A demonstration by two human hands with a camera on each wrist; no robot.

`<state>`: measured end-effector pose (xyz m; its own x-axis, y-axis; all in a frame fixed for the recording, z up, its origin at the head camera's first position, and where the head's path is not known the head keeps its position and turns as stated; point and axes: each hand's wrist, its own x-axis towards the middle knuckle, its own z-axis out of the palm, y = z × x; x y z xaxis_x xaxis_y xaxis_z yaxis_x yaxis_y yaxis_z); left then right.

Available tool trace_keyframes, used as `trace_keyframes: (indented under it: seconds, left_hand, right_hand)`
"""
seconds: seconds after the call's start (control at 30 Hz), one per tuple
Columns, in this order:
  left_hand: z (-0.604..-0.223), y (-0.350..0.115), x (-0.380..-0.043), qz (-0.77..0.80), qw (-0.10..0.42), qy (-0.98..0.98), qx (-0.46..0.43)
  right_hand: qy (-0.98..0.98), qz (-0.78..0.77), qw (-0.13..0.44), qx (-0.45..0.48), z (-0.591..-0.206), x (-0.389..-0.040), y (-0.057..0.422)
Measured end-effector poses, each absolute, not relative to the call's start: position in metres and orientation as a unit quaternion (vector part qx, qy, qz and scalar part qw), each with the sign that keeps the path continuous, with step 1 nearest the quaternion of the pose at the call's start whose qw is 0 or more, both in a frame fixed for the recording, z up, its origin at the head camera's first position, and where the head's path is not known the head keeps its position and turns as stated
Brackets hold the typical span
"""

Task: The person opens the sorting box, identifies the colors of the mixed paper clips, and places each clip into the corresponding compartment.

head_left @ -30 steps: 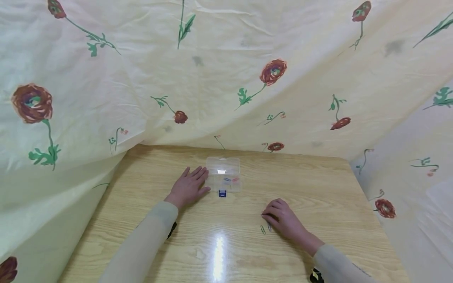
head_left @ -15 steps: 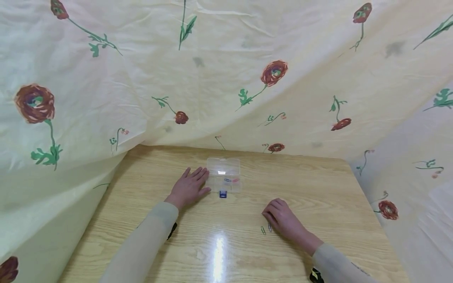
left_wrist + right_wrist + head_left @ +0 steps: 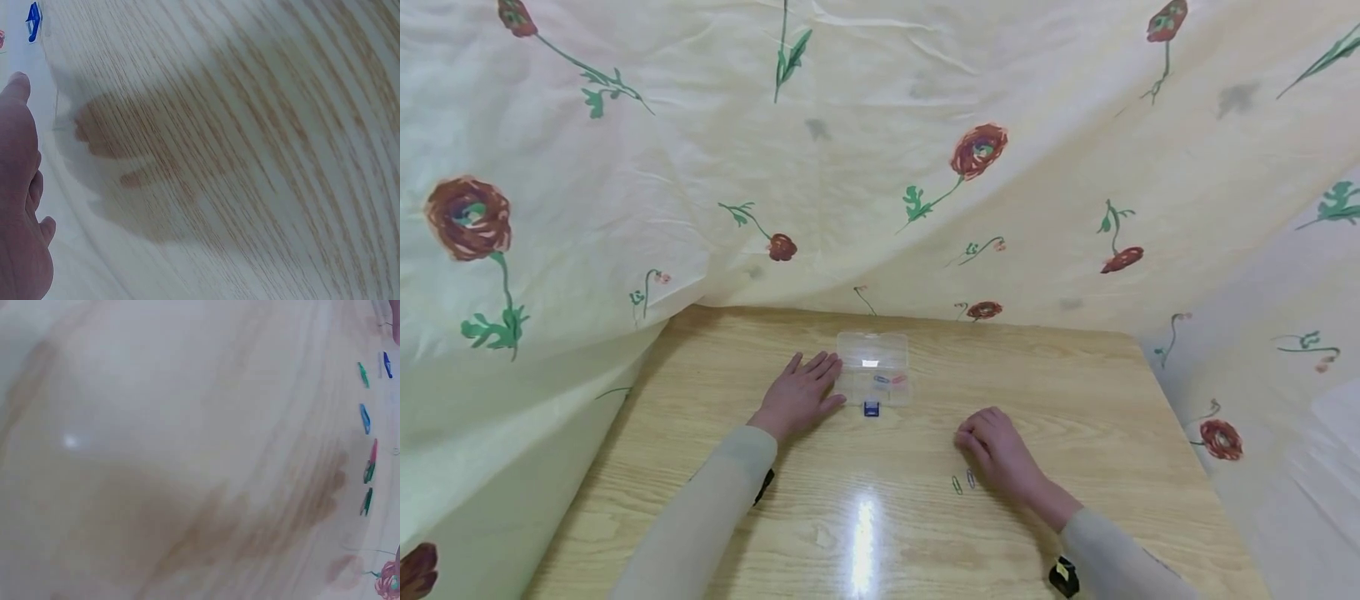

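My left hand (image 3: 797,398) lies flat with fingers spread, fingertips at the left side of a clear plastic box (image 3: 854,392). Its transparent lid (image 3: 872,343) is tipped back and a blue latch (image 3: 871,409) faces me. Inside sit a blue paper clip (image 3: 882,380) and a pink paper clip (image 3: 899,380). To the right, my right hand (image 3: 996,446) is bent close over the table, thumb and index together; I cannot tell whether it pinches anything. Just below it lie a green paper clip (image 3: 957,485) and a bluish paper clip (image 3: 971,479). Several coloured clips (image 3: 365,419) line the right wrist view's right edge.
The wooden table (image 3: 820,533) has a bright light reflection near its front. A cream cloth (image 3: 850,167) printed with red flowers hangs behind the table and along both sides. Black straps (image 3: 1063,577) show at the wrists.
My right hand has shifted slightly away from me, uncovering more of the bluish paper clip below it. My left hand and the box have stayed in place.
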<state>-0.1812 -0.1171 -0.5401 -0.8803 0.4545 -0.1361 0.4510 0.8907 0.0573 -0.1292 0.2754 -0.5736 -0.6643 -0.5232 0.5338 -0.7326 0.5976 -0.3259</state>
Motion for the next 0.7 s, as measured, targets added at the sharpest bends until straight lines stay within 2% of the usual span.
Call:
trace_keyframes:
  seconds: [0.43,0.7]
  left_hand:
    - [-0.536,-0.117,-0.182,0.016,0.066,0.970,0.235]
    - [-0.537,-0.117,-0.179,0.020,0.073,0.969,0.235]
  right_hand:
    - [-0.873,0.297,0.204,0.329,-0.558,-0.146,0.269]
    - [-0.879,0.340,0.149,0.299,-0.540,-0.165,0.247]
